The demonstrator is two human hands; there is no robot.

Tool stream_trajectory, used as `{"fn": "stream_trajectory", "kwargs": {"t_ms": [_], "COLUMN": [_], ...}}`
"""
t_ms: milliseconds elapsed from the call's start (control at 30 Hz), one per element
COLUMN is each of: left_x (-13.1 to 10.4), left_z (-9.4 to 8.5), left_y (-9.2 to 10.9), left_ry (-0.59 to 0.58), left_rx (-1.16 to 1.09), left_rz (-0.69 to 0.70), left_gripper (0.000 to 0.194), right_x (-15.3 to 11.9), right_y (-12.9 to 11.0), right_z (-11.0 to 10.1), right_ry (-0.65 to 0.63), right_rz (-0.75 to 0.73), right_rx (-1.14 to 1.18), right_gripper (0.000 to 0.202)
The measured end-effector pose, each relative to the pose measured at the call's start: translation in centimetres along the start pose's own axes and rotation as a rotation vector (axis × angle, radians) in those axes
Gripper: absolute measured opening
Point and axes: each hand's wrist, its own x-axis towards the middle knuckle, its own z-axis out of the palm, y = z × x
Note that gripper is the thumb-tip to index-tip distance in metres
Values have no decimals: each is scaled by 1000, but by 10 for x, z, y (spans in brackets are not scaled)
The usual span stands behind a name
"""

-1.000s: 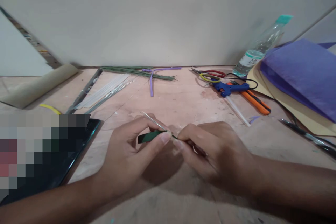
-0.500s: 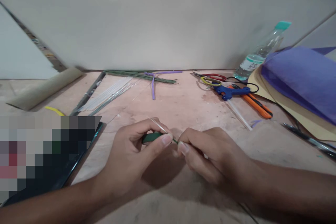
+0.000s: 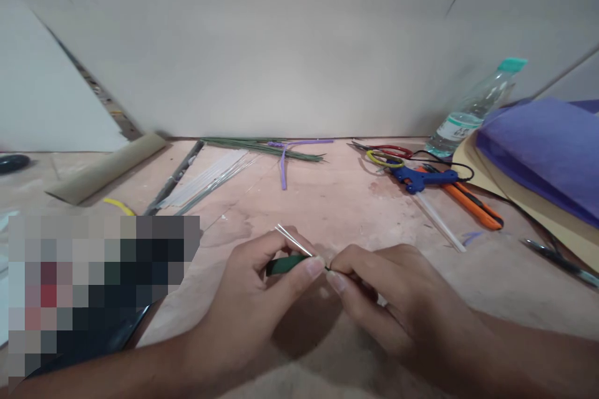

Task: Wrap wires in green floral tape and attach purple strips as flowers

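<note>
My left hand (image 3: pixel 253 293) is closed, its thumb and forefinger pinching a strip of green tape (image 3: pixel 283 264) together with thin silvery wires (image 3: pixel 294 240). Two wire ends stick out up and to the left, slightly apart. Close beside it, my right hand (image 3: pixel 397 293) pinches the short dark green end (image 3: pixel 327 269) that shows between the two sets of fingertips. Most of that end is hidden by the fingers. Both hands are held over the table, just in front of me.
Green stems (image 3: pixel 262 148), purple strips (image 3: pixel 283 168) and white sticks (image 3: pixel 206 177) lie behind my hands. Scissors (image 3: pixel 388 154), a blue glue gun (image 3: pixel 421 178), an orange cutter (image 3: pixel 477 202) and a bottle (image 3: pixel 461 124) are rightward. A cardboard tube (image 3: pixel 107 168) lies leftward.
The view has shifted, so everything appears lower and further right. Both hands keep their pinch. Two wire ends now show fanned apart above my left hand, where one pale line showed before.
</note>
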Motion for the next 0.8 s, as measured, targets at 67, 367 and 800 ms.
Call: {"fn": "stream_trajectory", "kwargs": {"t_ms": [67, 367, 800], "left_x": [1, 1, 1], "left_z": [-1, -4, 1], "left_y": [0, 1, 5], "left_ry": [-5, -12, 82], "left_rx": [-20, 81, 153], "left_rz": [14, 49, 102], "left_gripper": [16, 21, 15], "right_x": [2, 3, -2], "right_y": [-2, 0, 1], "right_z": [-2, -5, -3], "right_ry": [-42, -166, 1], "right_rz": [64, 141, -45], "right_rx": [104, 351, -76], "right_gripper": [21, 23, 18]}}
